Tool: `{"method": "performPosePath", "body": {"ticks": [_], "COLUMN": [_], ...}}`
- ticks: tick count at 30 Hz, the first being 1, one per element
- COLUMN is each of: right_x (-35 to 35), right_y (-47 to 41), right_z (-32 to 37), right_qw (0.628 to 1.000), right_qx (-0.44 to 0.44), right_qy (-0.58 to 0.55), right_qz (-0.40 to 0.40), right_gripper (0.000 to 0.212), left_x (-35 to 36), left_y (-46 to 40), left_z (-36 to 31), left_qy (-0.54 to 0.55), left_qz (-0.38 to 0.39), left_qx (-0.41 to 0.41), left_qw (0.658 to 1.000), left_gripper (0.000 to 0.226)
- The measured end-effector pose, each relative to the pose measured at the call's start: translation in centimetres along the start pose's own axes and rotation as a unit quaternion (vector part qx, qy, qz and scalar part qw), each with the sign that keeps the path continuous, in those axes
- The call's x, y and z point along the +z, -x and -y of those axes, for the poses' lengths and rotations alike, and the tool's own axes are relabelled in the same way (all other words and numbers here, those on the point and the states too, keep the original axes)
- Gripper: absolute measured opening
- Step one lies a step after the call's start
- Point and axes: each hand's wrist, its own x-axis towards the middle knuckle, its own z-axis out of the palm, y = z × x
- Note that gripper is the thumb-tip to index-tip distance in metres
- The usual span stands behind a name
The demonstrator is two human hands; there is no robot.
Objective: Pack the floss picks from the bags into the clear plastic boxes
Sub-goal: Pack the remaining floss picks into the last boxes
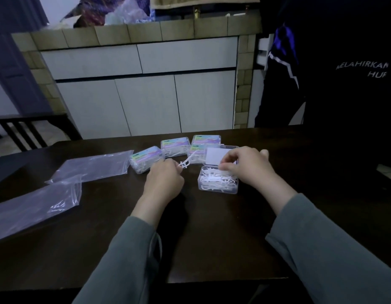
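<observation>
Both forearms in grey-green sleeves, reaching in from 6 o'clock across a dark wooden table [212, 238].

Left hand [163, 183] at table centre, back of hand up, wrist slightly cocked, fingers curled inward. Pinching a single white floss pick [186, 162] at its handle end between thumb and fingertips; pick angled up toward 1 o'clock, floss head free in the air, just clear of the closed boxes behind.

Right hand [247, 165] at 3 o'clock of the left, hovering over the far right corner of the open clear box [218, 179]. Fingers bent downward, thumb tip at the box's back rim; cannot tell whether anything is gripped between them. Box base heaped with white floss picks [214, 177], tangled, no order. Hinged lid [218, 155] standing open toward 12 o'clock, partly behind the right hand.

Four closed labelled boxes [174, 144] clustered at 11 to 12 o'clock of the open box, pastel labels on top, picks visible through the walls. Nearest of them just left of the held pick.

Two flattened clear zip bags at 9 o'clock: far bag [93, 165] lying beside the leftmost closed box, near bag [36, 205] overlapping its lower corner and running off the left edge. A few pale marks inside the near bag, too faint to identify.
</observation>
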Motion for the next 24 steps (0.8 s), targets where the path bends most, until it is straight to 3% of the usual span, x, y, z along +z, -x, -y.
{"method": "performPosePath", "body": {"ticks": [7,11,15,19,24], "right_x": [-1.0,-0.7,-0.3,0.4,0.8], "right_y": [0.6,1.2,2.0,2.3,2.4], "right_z": [-1.9,-3.0,-4.3,-4.9,-5.2], "right_qw": [0.999,0.999,0.996,0.989,0.98], "right_qx": [0.022,0.028,0.018,0.01,0.013], "right_qy": [0.001,-0.03,-0.053,-0.112,-0.16], "right_qz": [0.041,0.03,0.074,0.099,0.116], "right_gripper": [0.026,0.055,0.084,0.09,0.088], "left_x": [0.4,0.5,-0.4,-0.9,-2.2], "left_y": [0.0,0.1,-0.4,-0.8,-1.2], "left_z": [-3.0,-4.3,-4.8,-5.1,-5.3], "left_qy": [0.016,-0.049,-0.142,-0.092,-0.023], "left_qz": [-0.013,0.032,0.05,0.094,0.149], "left_qx": [0.12,0.162,0.202,0.172,0.075], "left_qw": [0.993,0.985,0.968,0.976,0.986], "left_gripper": [0.02,0.017,0.02,0.01,0.028]}}
